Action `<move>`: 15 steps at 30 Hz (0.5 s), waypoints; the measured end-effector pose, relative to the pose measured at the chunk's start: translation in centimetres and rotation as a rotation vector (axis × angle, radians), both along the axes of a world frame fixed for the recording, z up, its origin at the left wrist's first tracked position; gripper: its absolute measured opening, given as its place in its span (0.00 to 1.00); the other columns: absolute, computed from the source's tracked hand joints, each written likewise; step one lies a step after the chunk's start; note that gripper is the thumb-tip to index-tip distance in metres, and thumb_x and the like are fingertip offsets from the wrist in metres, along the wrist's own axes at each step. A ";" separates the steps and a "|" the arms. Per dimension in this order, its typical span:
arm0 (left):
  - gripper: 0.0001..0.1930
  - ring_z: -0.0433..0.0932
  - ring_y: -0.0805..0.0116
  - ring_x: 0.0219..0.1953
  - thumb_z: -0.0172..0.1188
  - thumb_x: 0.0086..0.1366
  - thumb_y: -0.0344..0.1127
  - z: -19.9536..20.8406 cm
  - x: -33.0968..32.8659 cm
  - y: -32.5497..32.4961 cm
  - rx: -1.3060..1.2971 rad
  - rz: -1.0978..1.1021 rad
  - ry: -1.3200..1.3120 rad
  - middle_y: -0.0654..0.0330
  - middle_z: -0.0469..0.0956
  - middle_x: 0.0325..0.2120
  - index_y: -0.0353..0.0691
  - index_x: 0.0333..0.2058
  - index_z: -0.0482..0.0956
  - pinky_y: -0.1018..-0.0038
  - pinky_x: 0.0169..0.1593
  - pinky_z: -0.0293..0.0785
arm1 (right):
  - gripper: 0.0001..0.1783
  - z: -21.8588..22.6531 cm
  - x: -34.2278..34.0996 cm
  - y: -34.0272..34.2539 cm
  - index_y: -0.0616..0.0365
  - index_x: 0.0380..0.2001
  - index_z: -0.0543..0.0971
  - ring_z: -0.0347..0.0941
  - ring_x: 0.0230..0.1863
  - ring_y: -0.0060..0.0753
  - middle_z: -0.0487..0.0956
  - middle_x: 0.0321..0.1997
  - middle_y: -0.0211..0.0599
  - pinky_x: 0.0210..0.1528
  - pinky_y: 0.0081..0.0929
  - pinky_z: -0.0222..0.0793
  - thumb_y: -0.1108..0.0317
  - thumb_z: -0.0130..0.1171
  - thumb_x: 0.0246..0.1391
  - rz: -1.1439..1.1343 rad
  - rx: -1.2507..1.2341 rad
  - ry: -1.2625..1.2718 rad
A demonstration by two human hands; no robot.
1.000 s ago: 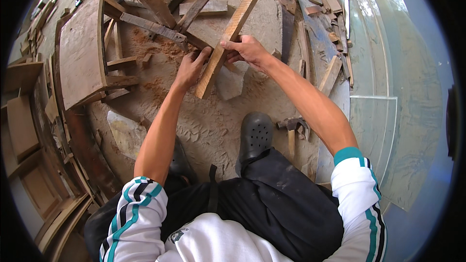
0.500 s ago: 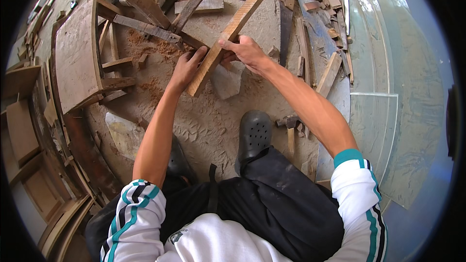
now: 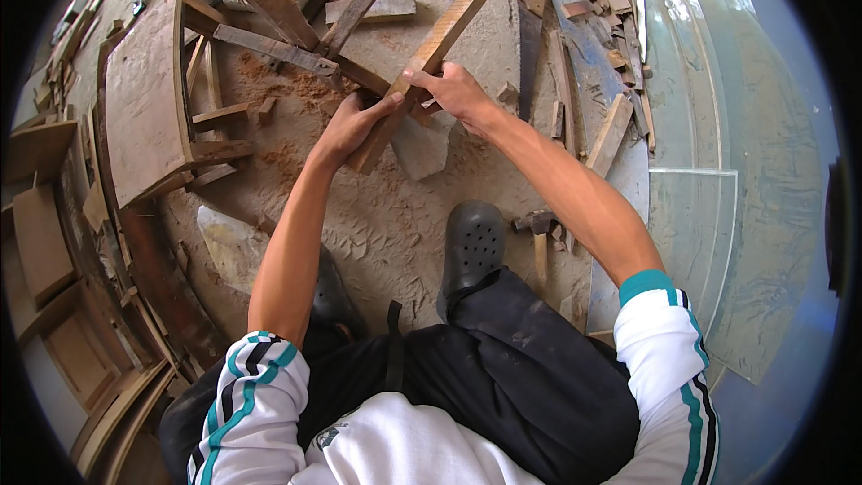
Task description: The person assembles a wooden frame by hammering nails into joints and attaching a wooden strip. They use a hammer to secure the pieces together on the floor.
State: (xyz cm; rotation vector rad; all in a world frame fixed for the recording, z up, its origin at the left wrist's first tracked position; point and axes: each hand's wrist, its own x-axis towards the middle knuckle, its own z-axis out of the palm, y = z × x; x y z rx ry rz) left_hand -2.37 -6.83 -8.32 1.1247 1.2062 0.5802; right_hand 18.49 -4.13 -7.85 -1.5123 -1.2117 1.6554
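Person's got both hands on a long wooden bar (image 3: pixel 460 20).
Left hand (image 3: pixel 352 126) is closed on it near the lower end, thumb on top; right hand (image 3: pixel 460 94) pinches it just farther up, fingers curled behind. The bar slants away above the dusty floor (image 3: pixel 386 242), and a hammer (image 3: pixel 540 232) lies near the right shoe (image 3: pixel 474 242).

1 wooden bar (image 3: pixel 462 15), light brown, long, squared; transverse marks visible on upper face. Intact where visible. Pose: slanted. Short end projects below the grip; longer length runs up-right beyond it.
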 end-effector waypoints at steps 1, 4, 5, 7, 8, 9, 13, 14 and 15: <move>0.39 0.77 0.66 0.44 0.65 0.60 0.61 0.0 0.1 0.0 -0.003 0.007 0.005 0.51 0.78 0.44 0.25 0.53 0.73 0.71 0.48 0.73 | 0.29 -0.5 0.2 0.2 0.70 0.41 0.77 0.78 0.34 0.30 0.81 0.36 0.43 0.37 0.27 0.76 0.49 0.67 0.56 0.015 -0.003 -0.056; 0.40 0.78 0.64 0.42 0.66 0.59 0.62 0.4 0.0 0.1 -0.001 -0.007 0.019 0.50 0.79 0.42 0.25 0.51 0.75 0.70 0.47 0.74 | 0.29 -1.1 0.6 0.7 0.68 0.44 0.78 0.78 0.37 0.27 0.82 0.38 0.41 0.39 0.28 0.76 0.48 0.67 0.57 0.050 -0.020 -0.154; 0.40 0.78 0.64 0.41 0.66 0.58 0.62 0.5 0.0 0.1 0.002 -0.018 0.024 0.50 0.80 0.41 0.25 0.51 0.75 0.70 0.47 0.74 | 0.30 -1.1 0.7 0.7 0.69 0.44 0.78 0.78 0.37 0.27 0.82 0.39 0.41 0.39 0.28 0.76 0.48 0.67 0.57 0.052 -0.028 -0.143; 0.41 0.79 0.63 0.40 0.67 0.57 0.63 0.0 -0.2 0.2 -0.007 -0.005 0.047 0.49 0.80 0.41 0.24 0.51 0.75 0.69 0.46 0.74 | 0.30 -1.4 0.7 0.8 0.69 0.44 0.78 0.79 0.38 0.27 0.82 0.39 0.41 0.40 0.27 0.76 0.49 0.67 0.57 0.061 -0.038 -0.129; 0.42 0.79 0.63 0.40 0.67 0.57 0.63 -0.2 -0.3 0.2 -0.012 0.001 0.058 0.49 0.80 0.40 0.24 0.50 0.75 0.69 0.45 0.75 | 0.29 -1.5 0.6 0.9 0.69 0.44 0.78 0.79 0.38 0.27 0.82 0.39 0.40 0.40 0.27 0.76 0.49 0.67 0.57 0.068 -0.040 -0.127; 0.43 0.79 0.63 0.40 0.68 0.55 0.64 -0.3 -0.3 0.2 -0.011 0.012 0.064 0.48 0.80 0.41 0.23 0.50 0.75 0.69 0.45 0.75 | 0.29 -1.5 0.7 1.0 0.70 0.45 0.78 0.79 0.38 0.27 0.82 0.39 0.40 0.41 0.27 0.76 0.49 0.66 0.58 0.073 -0.043 -0.126; 0.47 0.79 0.62 0.41 0.68 0.53 0.66 0.4 0.0 0.3 -0.023 0.009 0.140 0.47 0.79 0.42 0.22 0.52 0.73 0.69 0.45 0.75 | 0.39 -1.4 0.9 0.5 0.74 0.43 0.76 0.77 0.38 0.31 0.80 0.38 0.46 0.38 0.27 0.74 0.41 0.69 0.51 0.063 0.012 -0.058; 0.47 0.79 0.62 0.42 0.68 0.54 0.66 0.8 0.1 0.3 -0.029 -0.003 0.173 0.47 0.79 0.42 0.21 0.52 0.72 0.69 0.45 0.75 | 0.39 -1.3 1.0 0.3 0.73 0.43 0.76 0.77 0.39 0.31 0.80 0.38 0.46 0.38 0.27 0.75 0.40 0.69 0.51 0.059 0.017 -0.056; 0.49 0.79 0.61 0.42 0.68 0.52 0.67 1.1 0.1 0.3 -0.026 0.002 0.206 0.46 0.78 0.42 0.21 0.52 0.72 0.69 0.44 0.75 | 0.39 -1.1 0.9 0.2 0.73 0.43 0.76 0.77 0.39 0.31 0.80 0.38 0.46 0.38 0.27 0.75 0.40 0.69 0.51 0.058 0.025 -0.053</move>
